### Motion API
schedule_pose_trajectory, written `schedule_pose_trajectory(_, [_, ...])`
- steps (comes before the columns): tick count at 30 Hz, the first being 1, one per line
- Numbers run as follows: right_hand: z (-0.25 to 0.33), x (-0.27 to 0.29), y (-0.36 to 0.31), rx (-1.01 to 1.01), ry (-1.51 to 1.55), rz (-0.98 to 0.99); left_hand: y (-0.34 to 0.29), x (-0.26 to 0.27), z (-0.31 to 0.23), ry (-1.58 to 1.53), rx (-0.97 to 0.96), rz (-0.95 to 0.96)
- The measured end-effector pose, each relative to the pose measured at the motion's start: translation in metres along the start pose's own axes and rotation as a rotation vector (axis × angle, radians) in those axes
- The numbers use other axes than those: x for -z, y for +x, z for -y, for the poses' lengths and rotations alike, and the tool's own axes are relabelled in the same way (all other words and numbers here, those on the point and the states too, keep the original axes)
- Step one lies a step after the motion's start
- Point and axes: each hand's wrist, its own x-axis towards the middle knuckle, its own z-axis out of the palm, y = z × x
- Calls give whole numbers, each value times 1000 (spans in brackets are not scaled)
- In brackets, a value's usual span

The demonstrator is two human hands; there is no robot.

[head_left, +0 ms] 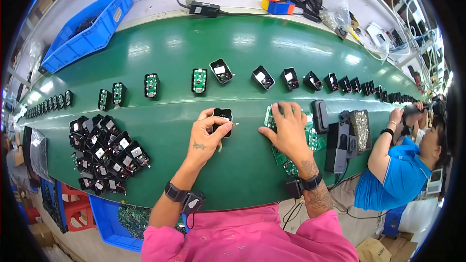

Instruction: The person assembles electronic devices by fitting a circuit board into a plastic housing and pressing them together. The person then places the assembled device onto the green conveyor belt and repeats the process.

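My left hand [206, 138] grips a small black plastic housing [223, 114] just above the green belt [242, 63], with a thin metal pin sticking out to its right. My right hand [287, 131] rests fingers spread on a pile of green circuit boards [286, 162] at the belt's near edge, touching the top ones. A heap of black housings with white labels and red wires [104, 153] lies to the left of my left hand. Both wrists wear black straps.
A row of housings, some with green boards inside [199, 80], runs along the belt's middle. A black tool block [340, 146] and a tray of small metal parts [360, 128] stand right of my right hand. A person in a blue shirt [393, 174] works at the right. A blue bin [90, 29] sits far left.
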Motion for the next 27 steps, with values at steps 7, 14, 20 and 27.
schedule_pose_trajectory(7, [26, -17, 0, 258, 13, -14, 2, -6, -1, 63, -168, -193])
schedule_pose_trajectory(14, [42, -7, 22, -168, 828, -148, -7, -18, -10, 402, -308, -303])
schedule_pose_trajectory(20, [63, -17, 14, -115, 1100, -88, -3, -12, -1, 386, -235, -305])
schedule_pose_trajectory(27, [65, -21, 12, 145, 1002, -140, -3, -9, -4, -117, 34, -312])
